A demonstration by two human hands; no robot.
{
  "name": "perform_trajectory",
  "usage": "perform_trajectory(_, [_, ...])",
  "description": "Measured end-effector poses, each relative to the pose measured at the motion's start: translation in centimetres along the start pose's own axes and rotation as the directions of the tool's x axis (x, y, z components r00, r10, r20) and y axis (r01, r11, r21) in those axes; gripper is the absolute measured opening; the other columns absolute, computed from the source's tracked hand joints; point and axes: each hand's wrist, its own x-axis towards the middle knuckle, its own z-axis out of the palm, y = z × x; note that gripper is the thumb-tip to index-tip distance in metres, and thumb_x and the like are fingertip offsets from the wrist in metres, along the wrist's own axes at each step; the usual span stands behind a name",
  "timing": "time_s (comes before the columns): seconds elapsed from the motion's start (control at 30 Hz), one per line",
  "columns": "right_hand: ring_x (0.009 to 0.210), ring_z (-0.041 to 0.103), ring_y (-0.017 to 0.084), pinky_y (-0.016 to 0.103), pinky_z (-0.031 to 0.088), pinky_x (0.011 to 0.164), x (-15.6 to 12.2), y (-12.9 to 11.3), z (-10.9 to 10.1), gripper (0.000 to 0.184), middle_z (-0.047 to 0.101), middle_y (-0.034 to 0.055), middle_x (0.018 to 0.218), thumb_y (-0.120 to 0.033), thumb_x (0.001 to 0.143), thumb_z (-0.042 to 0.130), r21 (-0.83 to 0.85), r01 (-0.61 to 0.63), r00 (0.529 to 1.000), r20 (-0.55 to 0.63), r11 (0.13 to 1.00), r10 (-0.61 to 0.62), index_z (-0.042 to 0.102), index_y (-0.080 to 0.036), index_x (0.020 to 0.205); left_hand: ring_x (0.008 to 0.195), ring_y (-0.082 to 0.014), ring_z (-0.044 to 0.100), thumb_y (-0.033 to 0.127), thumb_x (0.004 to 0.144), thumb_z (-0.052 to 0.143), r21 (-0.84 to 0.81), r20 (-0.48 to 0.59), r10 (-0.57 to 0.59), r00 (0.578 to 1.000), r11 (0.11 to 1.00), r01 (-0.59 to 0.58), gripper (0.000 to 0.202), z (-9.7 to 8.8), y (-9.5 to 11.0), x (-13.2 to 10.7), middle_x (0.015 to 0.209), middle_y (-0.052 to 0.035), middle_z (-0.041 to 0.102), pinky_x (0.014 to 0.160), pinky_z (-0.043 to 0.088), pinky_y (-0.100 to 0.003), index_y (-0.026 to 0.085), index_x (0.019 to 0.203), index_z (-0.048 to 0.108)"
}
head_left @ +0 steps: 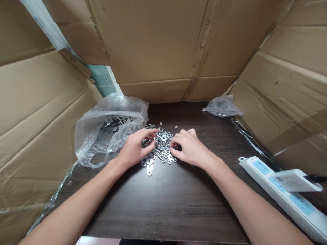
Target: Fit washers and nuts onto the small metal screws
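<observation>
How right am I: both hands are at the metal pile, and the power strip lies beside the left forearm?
Not quite: the power strip lies beside the right forearm, as the head view shows. The left hand and right hand are indeed at the pile.

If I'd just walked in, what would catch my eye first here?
Probably the glinting pile of nuts, washers and bolts mid-table, with the left hand and right hand at either side of it. Next, the open clear plastic bag at the left, with more metal pieces inside, and the white power strip at the right. Tall cardboard walls stand around the back and sides.
</observation>
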Motion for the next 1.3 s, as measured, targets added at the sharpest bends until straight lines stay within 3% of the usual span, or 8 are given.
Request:
perform_trajectory(0.13, [0.079, 0.055, 0.019, 0.040, 0.029, 0.082, -0.1, -0.4, 0.3, 0.012, 0.070, 0.0008, 0.073, -0.014, 0.083, 0.067, 0.010, 0.024, 0.999, -0.045, 1.000, -0.024, 0.065, -0.018, 0.072, 0.086, -0.0118, 0.069, 0.011, 0.088, 0.063, -0.015, 0.007, -0.012, 1.000, 1.000, 0.012, 0.033, 0.0, 0.0, 0.0, 0.101, -0.0032, 0.070, 0.084, 0.057, -0.025, 0.018, 0.120, 0.065])
perform_trajectory(0.23, [0.081, 0.058, 0.019, 0.040, 0.035, 0.084, 0.2, -0.6, 1.3, 0.007, 0.071, 0.0007, 0.079, -0.013, 0.080, 0.069, 0.257, 0.011, 0.983, -0.178, 0.966, 0.037, 0.068, -0.020, 0.083, 0.087, -0.0119, 0.069, 0.013, 0.090, 0.062, -0.038, 0.005, -0.020, 1.000, 0.999, 0.020, 0.026, 0.1, 0.3, 0.1, 0.103, -0.0039, 0.070, 0.084, 0.057, -0.025, 0.018, 0.115, 0.068])
perform_trajectory(0.27, [0.079, 0.060, 0.018, 0.038, 0.039, 0.081, 0.4, -0.7, 1.8, 0.012, 0.072, 0.0013, 0.082, -0.017, 0.081, 0.070, 0.426, -0.020, 0.963, -0.234, 0.904, 0.131, 0.069, -0.020, 0.092, 0.087, -0.0121, 0.069, 0.014, 0.090, 0.062, -0.053, 0.004, -0.033, 0.999, 0.998, 0.034, 0.025, 0.1, 0.4, 0.1, 0.104, -0.0041, 0.070, 0.084, 0.057, -0.025, 0.018, 0.115, 0.068])
perform_trajectory(0.37, [0.078, 0.064, 0.017, 0.032, 0.047, 0.068, 1.1, -0.7, 3.0, 0.021, 0.072, 0.0045, 0.088, -0.032, 0.079, 0.074, 0.849, -0.016, 0.904, -0.214, 0.528, 0.370, 0.069, -0.019, 0.094, 0.088, -0.0134, 0.071, 0.017, 0.090, 0.063, -0.139, 0.005, -0.114, 0.993, 0.984, 0.114, 0.028, 0.3, 0.8, 0.1, 0.105, -0.0051, 0.070, 0.085, 0.057, -0.026, 0.018, 0.118, 0.066])
perform_trajectory(0.43, [0.075, 0.065, 0.017, 0.030, 0.049, 0.063, 1.5, -0.8, 3.4, 0.025, 0.072, 0.0050, 0.087, -0.036, 0.075, 0.078, 0.929, -0.034, 0.910, -0.124, 0.370, 0.395, 0.070, -0.018, 0.092, 0.089, -0.0143, 0.071, 0.018, 0.089, 0.064, -0.212, 0.010, -0.174, 0.985, 0.962, 0.172, 0.033, 0.4, 0.9, 0.1, 0.105, -0.0058, 0.070, 0.085, 0.058, -0.027, 0.017, 0.122, 0.064])
perform_trajectory(0.5, [0.069, 0.063, 0.015, 0.030, 0.051, 0.062, 1.5, -0.9, 3.5, 0.026, 0.072, 0.0039, 0.083, -0.036, 0.073, 0.080, 0.952, -0.054, 0.918, -0.071, 0.301, 0.389, 0.072, -0.018, 0.090, 0.090, -0.0150, 0.072, 0.018, 0.088, 0.065, -0.260, 0.017, -0.200, 0.980, 0.945, 0.197, 0.036, 0.5, 1.0, 0.1, 0.104, -0.0060, 0.070, 0.086, 0.059, -0.027, 0.016, 0.123, 0.063])
perform_trajectory(0.97, [0.070, 0.070, 0.016, 0.034, 0.060, 0.073, 1.5, -0.7, 3.9, 0.017, 0.075, 0.0038, 0.080, -0.031, 0.076, 0.076, 0.949, -0.057, 0.930, -0.062, 0.309, 0.361, 0.075, -0.018, 0.088, 0.088, -0.0156, 0.072, 0.014, 0.086, 0.066, -0.124, 0.041, -0.070, 0.997, 0.989, 0.075, 0.034, 0.1, 0.8, 0.2, 0.101, -0.0041, 0.074, 0.088, 0.058, -0.030, 0.018, 0.120, 0.064])
perform_trajectory(1.3, [0.094, 0.074, 0.021, 0.038, 0.059, 0.092, 1.4, -0.9, 4.2, 0.021, 0.076, 0.0061, 0.097, -0.030, 0.074, 0.081, 0.939, -0.025, 0.941, -0.094, 0.342, 0.326, 0.075, -0.018, 0.090, 0.091, -0.0158, 0.071, 0.015, 0.089, 0.063, -0.098, 0.054, -0.057, 0.997, 0.993, 0.062, 0.030, 0.2, 0.1, 0.1, 0.104, -0.0058, 0.072, 0.088, 0.059, -0.030, 0.017, 0.119, 0.063])
